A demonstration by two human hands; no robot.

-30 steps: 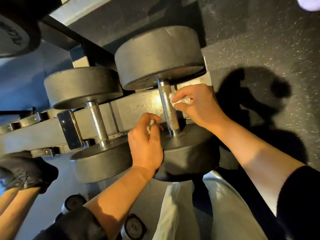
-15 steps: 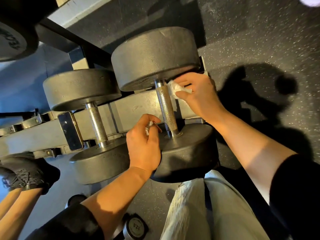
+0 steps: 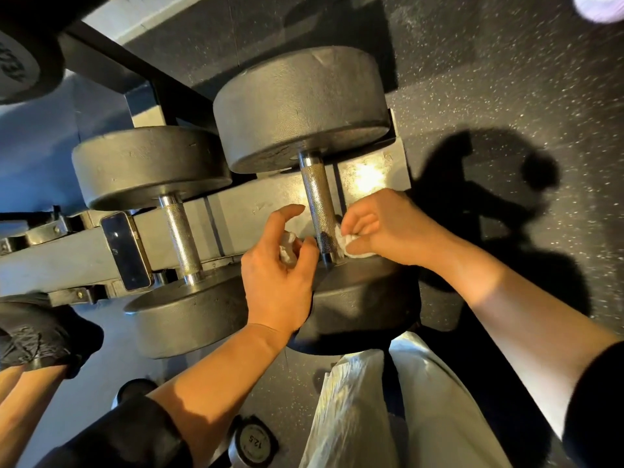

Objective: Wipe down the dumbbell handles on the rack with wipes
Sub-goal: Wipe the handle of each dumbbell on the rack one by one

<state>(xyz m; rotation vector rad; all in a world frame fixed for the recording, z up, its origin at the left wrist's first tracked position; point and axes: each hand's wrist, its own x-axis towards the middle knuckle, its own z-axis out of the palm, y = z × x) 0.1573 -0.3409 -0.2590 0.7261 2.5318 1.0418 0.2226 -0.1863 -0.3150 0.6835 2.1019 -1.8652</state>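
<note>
on the rack (image 3: 256, 211) sit two big dumbbells side by side, each lying across the grey bar with one weight far and one weight near. the right dumbbell (image 3: 300, 106) is the one being cleaned. its handle (image 3: 319, 211) is shiny and bumpy, and it runs from the far weight down to the near weight.

the right hand (image 3: 381, 228) is just to the right of the handle, low down by the near weight. its fingers are curled and they pinch a white wipe (image 3: 346, 243) that presses on the handle's right side. the left hand (image 3: 280, 268) is just to the left of the handle. it holds a second wipe (image 3: 288, 249), scrunched up in its curled fingers, while its first finger sticks out and points at the handle without touching it.

the step looks like wiping the low end of this handle. the top part looks bare, so i think the right hand needs to rub all the way round and up. after that, the left dumbbell's handle (image 3: 179, 238) needs a wipe too, and the left hand is near it. a phone (image 3: 126, 251) lies on the rack by that handle, so the hands should take care not to knock it.
</note>
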